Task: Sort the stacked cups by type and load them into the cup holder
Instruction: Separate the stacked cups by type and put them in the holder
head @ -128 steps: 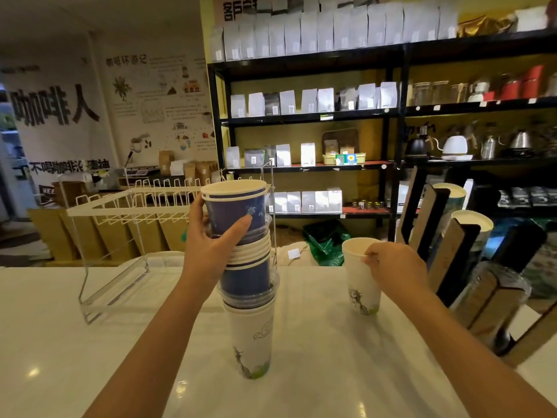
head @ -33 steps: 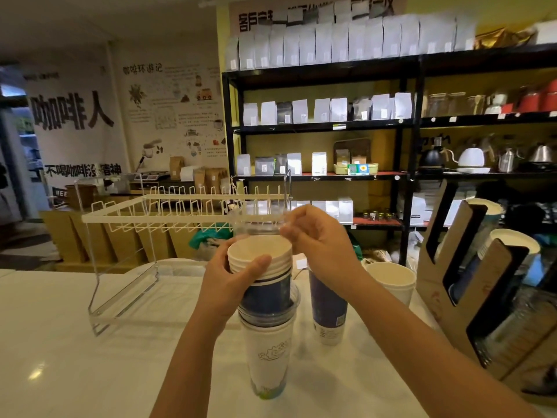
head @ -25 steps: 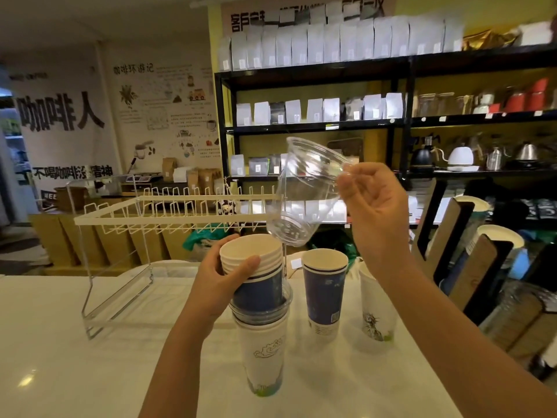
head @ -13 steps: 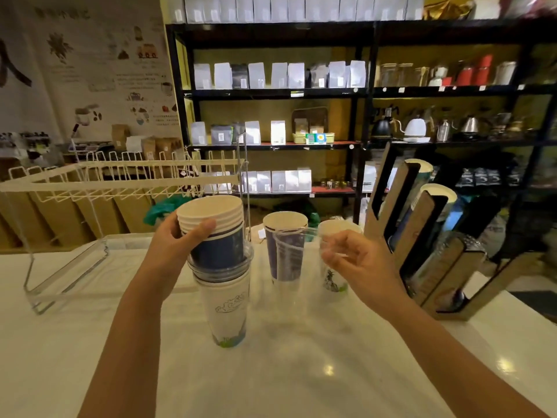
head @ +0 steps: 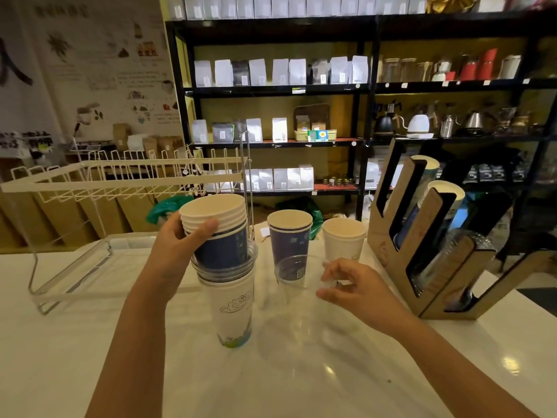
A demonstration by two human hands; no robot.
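Note:
A mixed stack of cups (head: pixel 224 251) stands on the white counter: several paper cups and a blue one on top, clear plastic cups in the middle, a white printed cup (head: pixel 235 312) at the bottom. My left hand (head: pixel 177 245) grips the top of the stack. A clear plastic cup (head: pixel 291 277) stands upright to its right, and my right hand (head: pixel 352 285) holds its rim. Behind it stand a lone blue cup (head: pixel 289 239) and a white cup (head: pixel 343 239). The wooden cup holder (head: pixel 422 236) at the right has cups lying in its slots.
A white wire rack (head: pixel 120 176) on a clear stand (head: pixel 75 276) occupies the left of the counter. Black shelves (head: pixel 367 89) with bags, kettles and jars fill the background behind the counter.
My right hand lifted a clear cup off the stack, carried it right and down, and it now stands on the counter in front of the blue cup. My left hand stayed on the stack.

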